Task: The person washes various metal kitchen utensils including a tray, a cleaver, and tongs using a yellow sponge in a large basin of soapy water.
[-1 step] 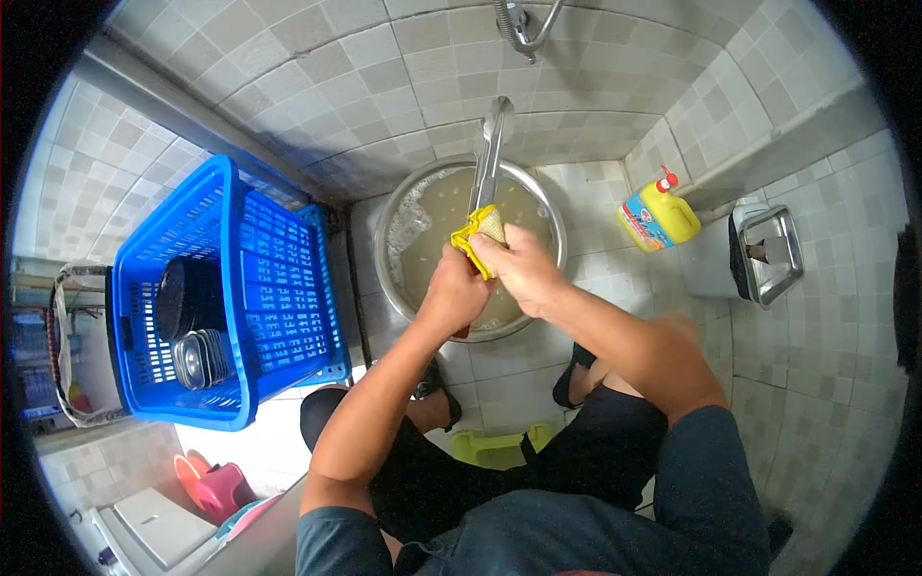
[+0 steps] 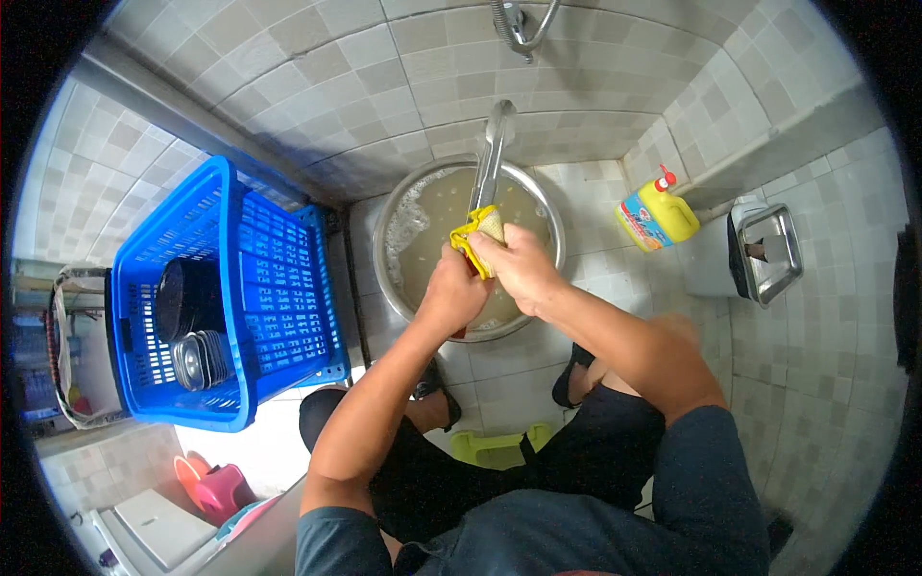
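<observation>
Over a round metal basin (image 2: 386,278) of cloudy, sudsy water, both my hands meet around a long shiny metal utensil (image 2: 490,163). Its narrow body points away from me toward the tiled wall; its exact kind I cannot make out. My left hand (image 2: 453,293) is closed around its near end, where a bit of red shows below the fingers. My right hand (image 2: 523,271) pinches a yellow-edged scrubbing cloth (image 2: 477,228) with a pale mesh side, wrapped around the utensil just beyond the left hand. The fingers and cloth hide that part of the utensil.
At the left, a blue plastic basket (image 2: 279,288) holds a black pan (image 2: 184,298) and several metal trays (image 2: 199,360). A yellow pump bottle (image 2: 661,216) stands right of the basin, near a metal-topped bin (image 2: 773,254). A hose (image 2: 526,38) hangs on the wall ahead.
</observation>
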`<state>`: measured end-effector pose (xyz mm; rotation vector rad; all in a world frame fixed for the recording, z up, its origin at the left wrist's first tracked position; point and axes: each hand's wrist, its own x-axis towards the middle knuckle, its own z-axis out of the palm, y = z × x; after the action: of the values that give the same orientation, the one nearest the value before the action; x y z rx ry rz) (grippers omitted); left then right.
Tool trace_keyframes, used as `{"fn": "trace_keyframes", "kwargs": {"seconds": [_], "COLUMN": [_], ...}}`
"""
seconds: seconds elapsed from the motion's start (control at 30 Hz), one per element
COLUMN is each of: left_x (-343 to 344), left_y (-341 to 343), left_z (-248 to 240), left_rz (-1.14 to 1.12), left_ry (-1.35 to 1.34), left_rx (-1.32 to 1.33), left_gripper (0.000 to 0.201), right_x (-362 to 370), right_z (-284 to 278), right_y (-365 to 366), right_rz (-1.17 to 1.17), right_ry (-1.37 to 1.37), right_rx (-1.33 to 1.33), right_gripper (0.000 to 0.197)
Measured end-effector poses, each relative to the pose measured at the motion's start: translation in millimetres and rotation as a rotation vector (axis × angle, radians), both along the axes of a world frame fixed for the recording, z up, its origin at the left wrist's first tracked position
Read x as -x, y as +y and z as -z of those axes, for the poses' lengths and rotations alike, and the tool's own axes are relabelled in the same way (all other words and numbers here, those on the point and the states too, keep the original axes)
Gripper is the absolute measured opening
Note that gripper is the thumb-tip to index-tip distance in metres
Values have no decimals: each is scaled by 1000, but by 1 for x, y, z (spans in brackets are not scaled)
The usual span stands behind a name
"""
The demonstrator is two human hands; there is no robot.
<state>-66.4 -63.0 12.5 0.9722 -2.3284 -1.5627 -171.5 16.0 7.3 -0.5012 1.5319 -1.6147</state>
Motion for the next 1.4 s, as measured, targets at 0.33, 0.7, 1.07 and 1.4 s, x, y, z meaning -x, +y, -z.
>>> {"fn": "trace_keyframes", "kwargs": {"seconds": [0.33, 0.7, 1.07, 1.4], "left_x": [-12, -37, -19, -15], "left_y": [40, 27, 22, 23], "left_z": [-13, -9, -15, -33], "left_rz": [148, 80, 21, -160], "left_ry": [-144, -152, -122, -76], "left_rx": [91, 133, 267, -492], "left_gripper": [38, 48, 74, 66], "right_x": [108, 162, 48, 51], "right_z": [-2, -18, -9, -22], "right_y": [-11, 9, 3, -1], "right_rz": [376, 556, -103, 64], "right_ry": [-159, -282, -283, -443], "right_rx": [-16, -10, -234, -15], "right_gripper": [30, 43, 35, 23]}}
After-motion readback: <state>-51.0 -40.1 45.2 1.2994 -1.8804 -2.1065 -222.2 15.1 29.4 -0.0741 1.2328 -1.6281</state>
